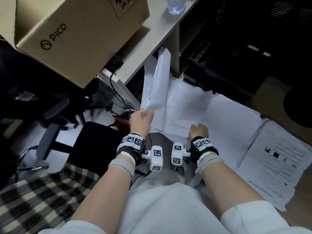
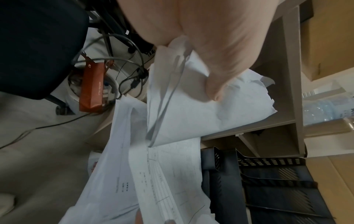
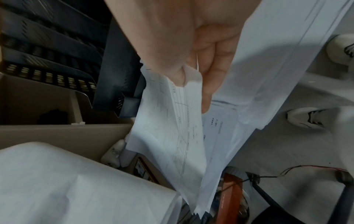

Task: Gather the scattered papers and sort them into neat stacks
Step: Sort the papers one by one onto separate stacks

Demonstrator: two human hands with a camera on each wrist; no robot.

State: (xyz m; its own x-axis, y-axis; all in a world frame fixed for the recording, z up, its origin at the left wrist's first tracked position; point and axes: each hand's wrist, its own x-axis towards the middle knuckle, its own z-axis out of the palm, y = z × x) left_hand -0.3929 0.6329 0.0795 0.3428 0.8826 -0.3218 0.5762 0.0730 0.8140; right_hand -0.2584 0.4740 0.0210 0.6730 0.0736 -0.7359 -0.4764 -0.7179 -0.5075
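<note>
My left hand (image 1: 142,116) grips the near end of a bent bundle of white sheets (image 1: 160,85) that rises toward the desk edge; in the left wrist view the thumb (image 2: 214,89) presses on these sheets (image 2: 201,110). My right hand (image 1: 198,130) pinches the near edge of a printed form (image 1: 184,112); the right wrist view shows that form (image 3: 172,128) held between thumb and fingers (image 3: 208,84). More white papers (image 1: 231,119) and a printed page (image 1: 276,168) lie spread out on the floor to the right.
A cardboard box (image 1: 72,36) overhangs a pale desk (image 1: 152,36) with a water bottle (image 1: 175,5). Black mesh trays (image 1: 236,41) stand at the right. An office chair (image 1: 55,115), cables and an orange-brown bag (image 2: 91,86) are at the left. White shoes (image 3: 306,118) stand on the floor.
</note>
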